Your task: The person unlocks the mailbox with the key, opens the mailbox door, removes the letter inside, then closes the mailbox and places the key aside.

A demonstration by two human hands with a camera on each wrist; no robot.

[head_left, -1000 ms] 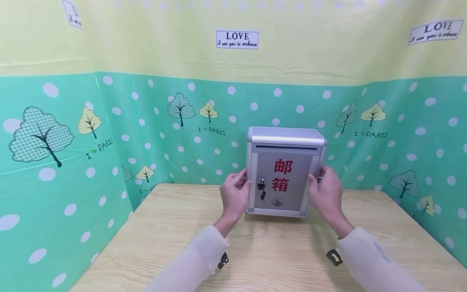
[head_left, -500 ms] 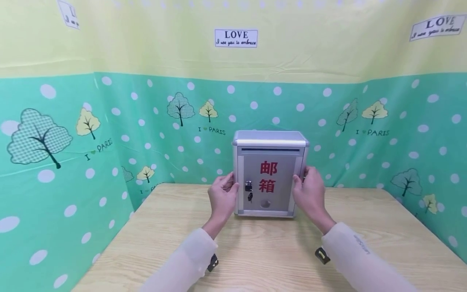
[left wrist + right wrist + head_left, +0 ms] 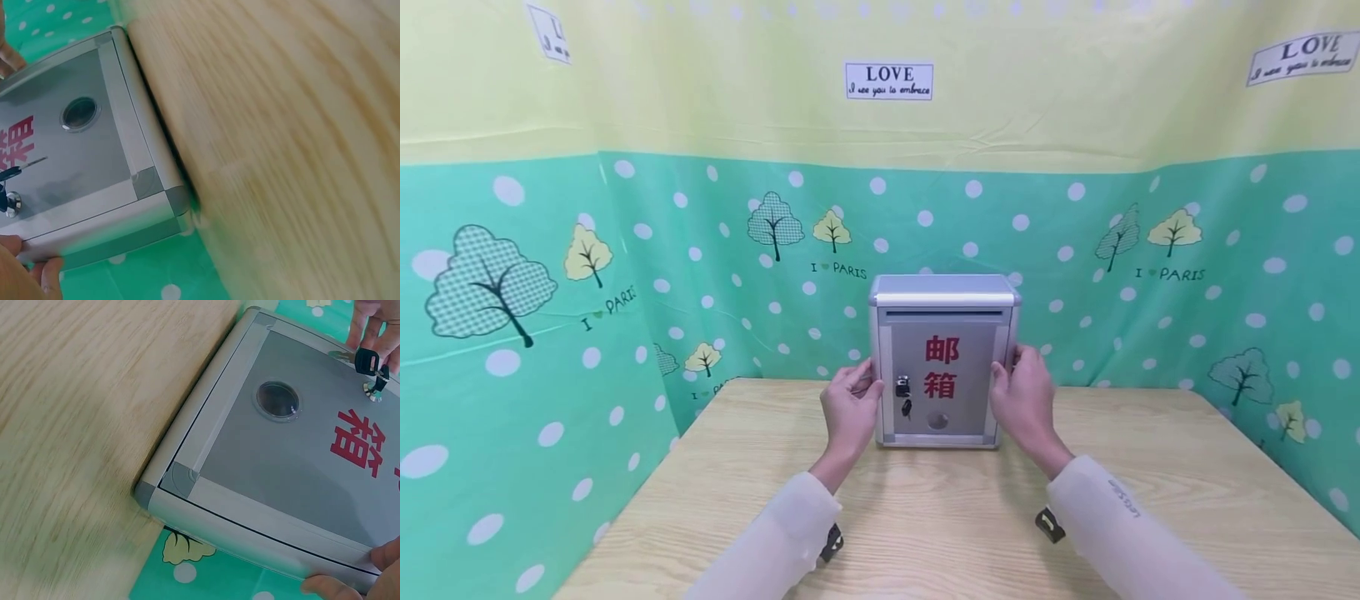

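Note:
A silver-grey metal mailbox (image 3: 942, 367) with red characters, a slot near its top and a small round window (image 3: 277, 400) stands upright on the wooden table (image 3: 925, 533). My left hand (image 3: 850, 408) grips its left side edge, thumb on the front and fingers along the side. Opposite, my right hand (image 3: 1026, 398) holds the right side edge the same way. Keys (image 3: 367, 361) hang from the lock on the door's left side, close to my left hand. In the left wrist view, only a thin dark line shows between mailbox and tabletop.
Behind and beside the table hangs a green and yellow curtain (image 3: 737, 317) with white dots and printed trees. It stands close behind the mailbox. The tabletop's wood stretches toward me and to both sides.
Both hands have brought the mailbox leftward across the table and slightly lower. It leaned a little before and now stands straight, facing me. The grip of both hands looks unchanged.

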